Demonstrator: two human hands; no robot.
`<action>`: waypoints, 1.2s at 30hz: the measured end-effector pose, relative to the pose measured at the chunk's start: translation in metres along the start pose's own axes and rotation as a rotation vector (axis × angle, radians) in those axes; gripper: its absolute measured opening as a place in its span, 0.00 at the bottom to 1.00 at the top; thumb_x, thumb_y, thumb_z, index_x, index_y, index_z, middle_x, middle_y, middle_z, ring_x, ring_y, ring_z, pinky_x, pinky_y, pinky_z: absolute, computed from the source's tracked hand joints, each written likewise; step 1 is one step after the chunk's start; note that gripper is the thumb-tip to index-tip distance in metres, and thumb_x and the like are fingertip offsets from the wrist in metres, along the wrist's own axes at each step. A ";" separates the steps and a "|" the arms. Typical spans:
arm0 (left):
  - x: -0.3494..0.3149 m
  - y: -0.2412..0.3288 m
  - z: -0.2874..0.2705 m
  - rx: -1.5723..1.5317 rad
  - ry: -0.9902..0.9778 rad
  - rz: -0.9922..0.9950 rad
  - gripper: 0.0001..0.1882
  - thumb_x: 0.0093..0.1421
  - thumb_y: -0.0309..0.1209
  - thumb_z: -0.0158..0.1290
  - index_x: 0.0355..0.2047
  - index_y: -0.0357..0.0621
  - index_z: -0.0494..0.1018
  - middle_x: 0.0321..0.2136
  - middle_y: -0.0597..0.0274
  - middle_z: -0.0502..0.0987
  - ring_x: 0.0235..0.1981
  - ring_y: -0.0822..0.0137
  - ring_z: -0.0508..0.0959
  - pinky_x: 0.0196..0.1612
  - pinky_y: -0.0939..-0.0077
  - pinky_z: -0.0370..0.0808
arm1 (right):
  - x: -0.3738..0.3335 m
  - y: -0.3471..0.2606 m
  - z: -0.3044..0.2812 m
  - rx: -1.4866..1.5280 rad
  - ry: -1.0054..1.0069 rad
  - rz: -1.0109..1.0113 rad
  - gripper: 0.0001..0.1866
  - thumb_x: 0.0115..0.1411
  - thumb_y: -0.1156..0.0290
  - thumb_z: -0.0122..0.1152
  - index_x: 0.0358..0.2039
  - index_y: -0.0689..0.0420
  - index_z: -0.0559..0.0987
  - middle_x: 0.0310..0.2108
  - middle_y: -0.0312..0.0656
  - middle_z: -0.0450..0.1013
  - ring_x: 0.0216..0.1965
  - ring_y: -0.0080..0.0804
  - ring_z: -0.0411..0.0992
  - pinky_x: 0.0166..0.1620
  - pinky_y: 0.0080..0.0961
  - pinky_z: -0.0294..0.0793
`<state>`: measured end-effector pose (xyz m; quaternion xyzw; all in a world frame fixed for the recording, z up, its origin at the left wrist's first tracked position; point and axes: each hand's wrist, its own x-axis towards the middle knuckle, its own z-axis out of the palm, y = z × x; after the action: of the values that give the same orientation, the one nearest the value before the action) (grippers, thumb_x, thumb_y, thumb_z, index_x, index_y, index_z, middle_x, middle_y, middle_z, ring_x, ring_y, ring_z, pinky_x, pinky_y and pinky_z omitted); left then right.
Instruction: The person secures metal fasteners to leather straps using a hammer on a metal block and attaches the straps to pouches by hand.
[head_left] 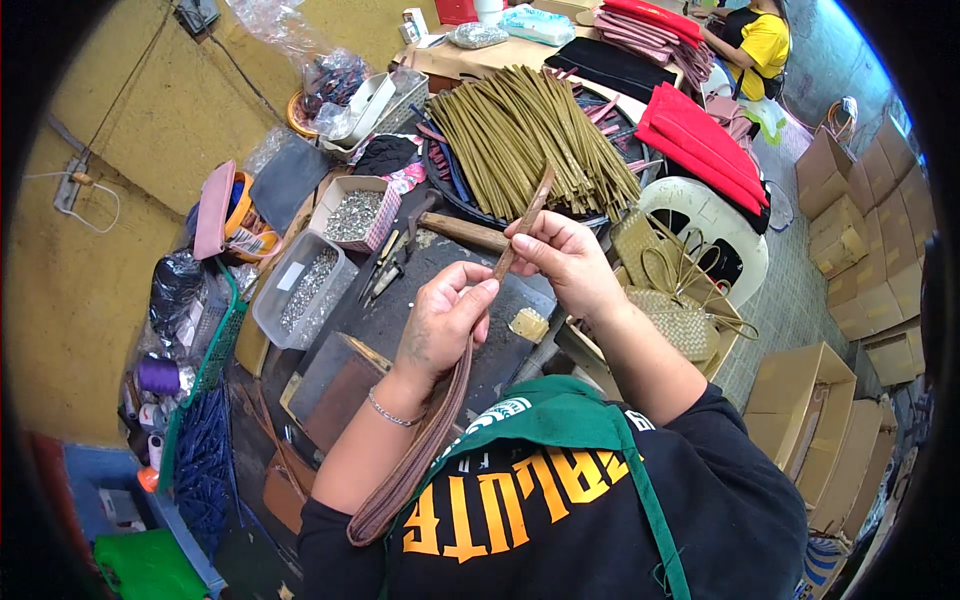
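My left hand (445,318) and my right hand (565,262) pinch a brown leather strap (527,217) between them, its free end pointing up and away. From my left hand a looped bundle of similar brown straps (425,455) hangs down over my left forearm and lap. Just beyond my hands, a hammer (465,232) with a wooden handle lies on the dark work surface (455,275). Small hand tools (383,270) rest left of it. A small tan block (528,324) sits below my right hand.
A clear box (258,305) and a pink-edged basket (384,212) hold small metal pieces. A heap of olive strips (530,135) fills a round dark tray ahead. Woven pouches (672,322) lie at right, near a white chair (745,255). Cardboard boxes (800,400) stand far right; a person (755,45) works behind.
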<state>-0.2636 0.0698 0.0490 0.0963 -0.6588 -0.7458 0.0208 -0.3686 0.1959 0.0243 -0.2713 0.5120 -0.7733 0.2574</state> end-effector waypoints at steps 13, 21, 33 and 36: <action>-0.030 -0.037 -0.022 -0.051 -0.051 -0.180 0.04 0.53 0.27 0.45 0.24 0.40 0.64 0.11 0.70 0.64 0.11 0.81 0.63 0.14 0.89 0.59 | 0.038 -0.015 -0.050 0.126 0.341 -0.073 0.06 0.53 0.69 0.50 0.28 0.58 0.72 0.22 0.35 0.71 0.20 0.16 0.66 0.23 0.10 0.63; -0.029 -0.031 -0.016 -0.073 -0.080 -0.196 0.02 0.53 0.25 0.43 0.24 0.40 0.63 0.11 0.66 0.64 0.10 0.78 0.62 0.15 0.88 0.59 | 0.049 -0.022 -0.073 0.003 0.435 -0.119 0.09 0.54 0.69 0.48 0.23 0.60 0.72 0.18 0.36 0.70 0.16 0.16 0.64 0.21 0.12 0.61; -0.029 -0.036 -0.022 -0.124 -0.070 -0.184 0.02 0.53 0.25 0.43 0.25 0.40 0.63 0.11 0.66 0.64 0.10 0.77 0.63 0.14 0.87 0.61 | 0.053 -0.019 -0.083 -0.077 0.439 -0.121 0.08 0.53 0.68 0.49 0.25 0.58 0.73 0.20 0.35 0.72 0.17 0.15 0.64 0.19 0.09 0.58; -0.030 -0.036 -0.022 -0.159 -0.081 -0.196 0.01 0.52 0.24 0.44 0.25 0.40 0.64 0.13 0.68 0.65 0.11 0.80 0.64 0.14 0.89 0.60 | 0.052 -0.018 -0.082 -0.071 0.443 -0.122 0.08 0.53 0.68 0.49 0.25 0.58 0.73 0.20 0.35 0.72 0.17 0.15 0.64 0.19 0.09 0.58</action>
<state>-0.2265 0.0575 0.0142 0.1280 -0.5853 -0.7974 -0.0715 -0.4644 0.2206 0.0225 -0.1342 0.5655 -0.8096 0.0818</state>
